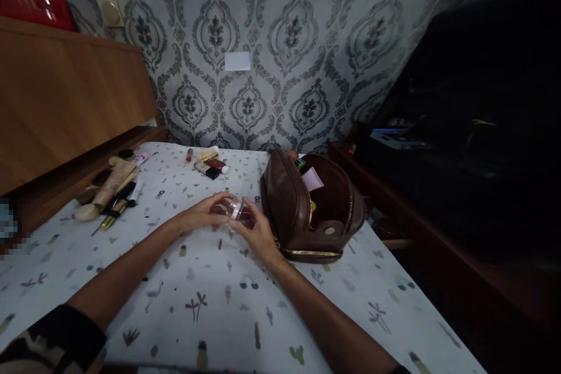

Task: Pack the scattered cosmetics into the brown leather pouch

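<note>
My left hand (207, 211) and my right hand (258, 230) meet over the middle of the printed cloth (228, 304). Between their fingertips is a small clear container with a white band (235, 209); its exact kind does not show. Fingers of both hands are closed around its sides. Just right of my right hand stands an unzipped brown makeup bag (289, 204), its top gaping. Inside it a pale pink tube (312, 179) and a few other small items show, while the bottom of the bag stays dark.
At the left lies a pile of cosmetics with a beige tube (114, 184) and brushes. Several small bottles (210, 166) lie near the patterned wall (272, 41). A wooden cabinet (74, 82) borders the left, and a large black object (473, 117) the right.
</note>
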Motion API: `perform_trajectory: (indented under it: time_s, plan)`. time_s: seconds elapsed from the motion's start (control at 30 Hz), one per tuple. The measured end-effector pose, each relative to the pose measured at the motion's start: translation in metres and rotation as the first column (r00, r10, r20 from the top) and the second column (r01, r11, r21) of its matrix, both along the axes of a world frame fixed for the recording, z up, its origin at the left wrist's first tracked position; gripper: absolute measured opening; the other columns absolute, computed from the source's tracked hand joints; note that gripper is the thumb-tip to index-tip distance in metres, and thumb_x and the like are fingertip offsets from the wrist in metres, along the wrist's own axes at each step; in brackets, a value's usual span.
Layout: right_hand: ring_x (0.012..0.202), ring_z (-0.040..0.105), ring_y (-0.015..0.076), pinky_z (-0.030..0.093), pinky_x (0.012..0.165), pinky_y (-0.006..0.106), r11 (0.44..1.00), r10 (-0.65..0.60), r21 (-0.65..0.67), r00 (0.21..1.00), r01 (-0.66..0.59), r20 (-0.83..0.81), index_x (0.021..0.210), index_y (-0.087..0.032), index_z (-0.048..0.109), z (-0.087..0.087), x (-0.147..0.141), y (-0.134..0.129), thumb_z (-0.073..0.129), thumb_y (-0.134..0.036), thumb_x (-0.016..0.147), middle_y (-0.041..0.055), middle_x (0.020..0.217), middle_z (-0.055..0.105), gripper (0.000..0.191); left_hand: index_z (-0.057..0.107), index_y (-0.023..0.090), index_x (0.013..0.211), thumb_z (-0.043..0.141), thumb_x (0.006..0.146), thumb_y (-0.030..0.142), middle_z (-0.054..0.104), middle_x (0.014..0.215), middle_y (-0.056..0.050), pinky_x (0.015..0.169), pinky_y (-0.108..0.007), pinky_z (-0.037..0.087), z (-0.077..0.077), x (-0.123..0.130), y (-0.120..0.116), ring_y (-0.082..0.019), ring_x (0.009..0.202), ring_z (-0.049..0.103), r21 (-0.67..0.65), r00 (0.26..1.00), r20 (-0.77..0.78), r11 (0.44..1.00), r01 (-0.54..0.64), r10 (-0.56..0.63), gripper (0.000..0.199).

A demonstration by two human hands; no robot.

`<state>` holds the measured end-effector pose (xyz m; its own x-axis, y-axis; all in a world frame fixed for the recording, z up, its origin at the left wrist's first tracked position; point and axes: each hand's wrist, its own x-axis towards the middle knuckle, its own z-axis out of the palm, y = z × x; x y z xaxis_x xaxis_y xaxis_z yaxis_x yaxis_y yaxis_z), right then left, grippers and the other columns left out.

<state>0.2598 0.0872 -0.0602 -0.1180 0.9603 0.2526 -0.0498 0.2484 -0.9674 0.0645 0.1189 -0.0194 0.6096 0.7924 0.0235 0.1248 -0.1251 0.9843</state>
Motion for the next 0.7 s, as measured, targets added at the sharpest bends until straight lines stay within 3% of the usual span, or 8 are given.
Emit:
perform_trajectory:
  time_s: [0.13, 0.37, 0.57, 0.7]
  plan:
    - [0.104, 0.063, 0.0232, 0.056, 0.085, 0.037, 0.999, 0.016, 0.051, 0.999, -0.018, 0.045, 0.13, -0.023, 0.057, 0.0029, -0.0001, -0.0033, 0.085, -0.047, 0.064, 0.01, 0.122, 0.062, 0.076, 0.058, 0.02, 0.114, 0.062, 0.086, 0.054, 0.064, 0.082, -0.001, 0.048, -0.019, 0.038, 0.003, 0.0011, -0.0017, -0.01, 0.059, 0.054, -0.001, 0.996, -0.084, 1.0, -0.019, 0.019, 0.045]
    - [0.113, 0.056, 0.0255, 0.057, 0.083, 0.036, 0.993, 0.023, 0.117, 0.996, -0.034, 0.092, 0.131, -0.023, 0.058, 0.0047, 0.0, -0.0056, 0.084, -0.047, 0.067, 0.0115, 0.128, 0.056, 0.073, 0.059, 0.017, 0.082, 0.044, 0.086, 0.073, 0.061, 0.06, -0.001, 0.042, -0.021, 0.032, 0.0061, 0.0056, -0.0018, -0.013, 0.052, 0.055, 0.01, 0.989, -0.143, 0.999, -0.039, 0.04, 0.058]
    - [0.113, 0.057, 0.0257, 0.058, 0.081, 0.035, 0.994, 0.013, 0.112, 0.998, -0.019, 0.055, 0.13, -0.024, 0.058, 0.0044, -0.001, -0.0054, 0.086, -0.046, 0.064, 0.0107, 0.125, 0.058, 0.074, 0.063, 0.015, 0.085, 0.041, 0.085, 0.078, 0.062, 0.061, -0.003, 0.041, -0.021, 0.032, 0.0038, 0.0061, -0.0012, -0.014, 0.052, 0.058, 0.016, 0.989, -0.142, 0.999, -0.048, 0.05, 0.067]
    - [0.112, 0.061, 0.0263, 0.058, 0.083, 0.037, 0.997, 0.05, 0.053, 0.999, -0.05, -0.003, 0.131, -0.023, 0.056, 0.0045, 0.0012, -0.0029, 0.084, -0.045, 0.066, 0.0119, 0.125, 0.06, 0.074, 0.064, 0.014, 0.107, 0.047, 0.083, 0.077, 0.065, 0.075, -0.005, 0.04, -0.02, 0.033, -0.0032, 0.0013, 0.0029, -0.016, 0.059, 0.061, -0.013, 0.995, -0.069, 0.997, -0.076, 0.075, 0.07]
